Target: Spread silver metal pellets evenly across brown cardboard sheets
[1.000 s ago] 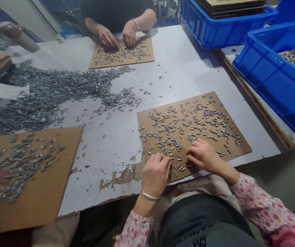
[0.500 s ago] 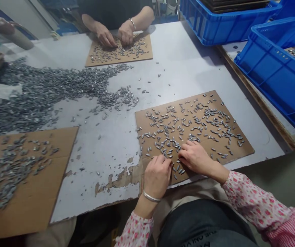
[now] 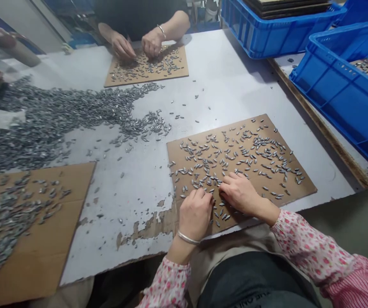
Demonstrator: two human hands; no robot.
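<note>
A brown cardboard sheet [image 3: 184,149] lies in front of me, strewn with many small grey metal pieces [image 3: 269,147], pointed at both ends. Over its near left part is my left hand [image 3: 196,214], fingers curled and pressed together, tips down among the pieces. Just right of it, my right hand [image 3: 240,192] is closed the same way, its fingertips low on the cardboard. The two hands are a small gap apart. Whatever either hand pinches is hidden behind the fingers. Several loose pieces lie between and below the hands.
A large heap of the same pieces [image 3: 84,107] spreads over the white table [image 3: 232,85]. Another piece-covered cardboard [image 3: 43,273] lies at left. Across the table, a co-worker's hands [image 3: 152,42] work over a third board [image 3: 171,76]. Blue crates [image 3: 341,85] stand at right.
My right hand has moved left, closer to my left hand. The left hand stays nearly in place. The view has shifted slightly, and the co-worker's hands remain over their board.
</note>
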